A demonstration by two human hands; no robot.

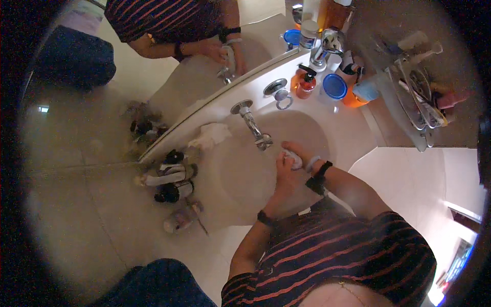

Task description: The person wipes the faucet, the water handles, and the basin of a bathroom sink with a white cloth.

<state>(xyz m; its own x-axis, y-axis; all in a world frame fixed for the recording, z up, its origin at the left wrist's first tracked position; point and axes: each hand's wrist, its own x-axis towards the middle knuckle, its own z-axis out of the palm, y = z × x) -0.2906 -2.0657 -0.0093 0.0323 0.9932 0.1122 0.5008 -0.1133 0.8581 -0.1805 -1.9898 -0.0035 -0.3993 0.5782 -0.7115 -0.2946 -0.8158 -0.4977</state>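
White sink basin (pixel 240 174) fills the middle, below a mirror (pixel 153 77). Over it, just under the tap (pixel 254 128), the left hand (pixel 284 169) and right hand (pixel 299 153) press together around a small pale cloth (pixel 294 159). Bottles (pixel 171 181) lie beside the basin.

We find open room across the left of the basin (pixel 230 174) bowl; the tap (pixel 254 128) juts over it just above our hands. A crumpled cloth (pixel 210 135) sits on the rim, and bottles (pixel 171 181) crowd the left ledge — the back corner holds a soap dispenser (pixel 306 84).
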